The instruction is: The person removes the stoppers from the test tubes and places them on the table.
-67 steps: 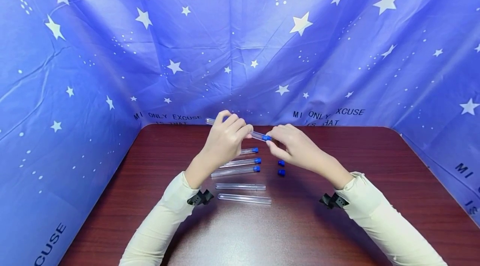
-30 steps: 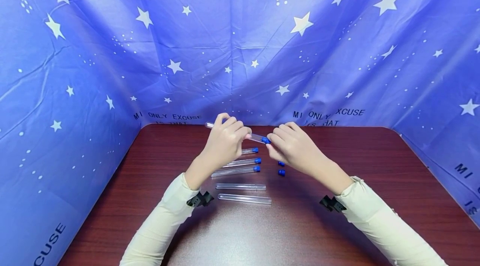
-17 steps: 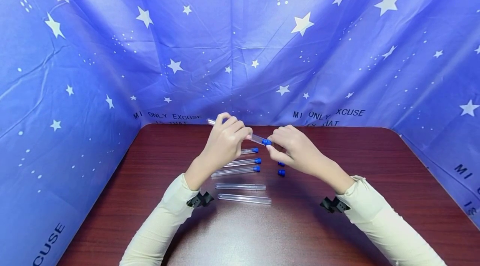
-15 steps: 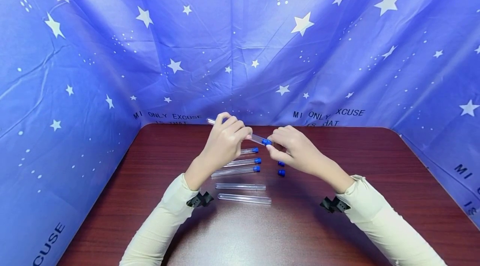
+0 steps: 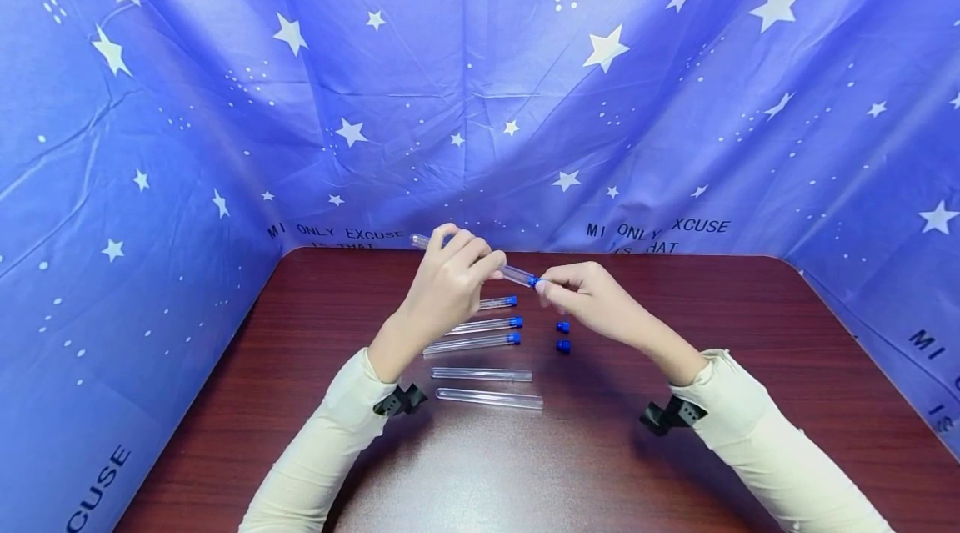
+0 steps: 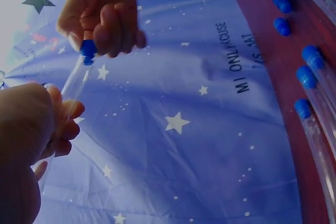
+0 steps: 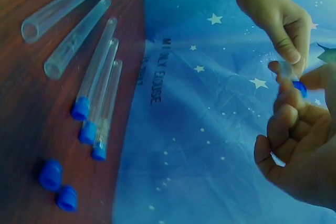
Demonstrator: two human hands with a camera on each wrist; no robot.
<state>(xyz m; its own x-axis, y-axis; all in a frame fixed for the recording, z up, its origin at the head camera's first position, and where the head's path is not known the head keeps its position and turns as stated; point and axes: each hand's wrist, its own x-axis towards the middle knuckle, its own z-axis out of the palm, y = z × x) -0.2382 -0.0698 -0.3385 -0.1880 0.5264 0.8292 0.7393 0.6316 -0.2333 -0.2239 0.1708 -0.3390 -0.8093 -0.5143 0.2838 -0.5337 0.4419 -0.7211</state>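
My left hand (image 5: 452, 276) grips a clear test tube (image 5: 517, 274) above the far part of the table, its rounded end sticking out past the knuckles. At the tube's mouth sits a blue cap (image 6: 87, 49), pinched between the thumb and a finger of my right hand (image 5: 596, 299). How deep the cap sits cannot be told. Beneath the hands lie three tubes with blue caps, one of them (image 5: 487, 341) nearest to me. Two uncapped tubes, the farther (image 5: 480, 374) and the nearer (image 5: 487, 399), lie closer to me. To their right are two loose blue caps (image 5: 563, 346).
The dark reddish wood table (image 5: 750, 433) carries all the tubes and caps. A blue star-patterned cloth (image 5: 465, 99) hangs behind it and along both sides. A small black device (image 5: 672, 414) is strapped on each sleeved wrist.
My right hand has turned and shifted its fingers on the cap, uncovering the farther loose cap. The tube has tilted slightly in my left hand, which otherwise stays in place.
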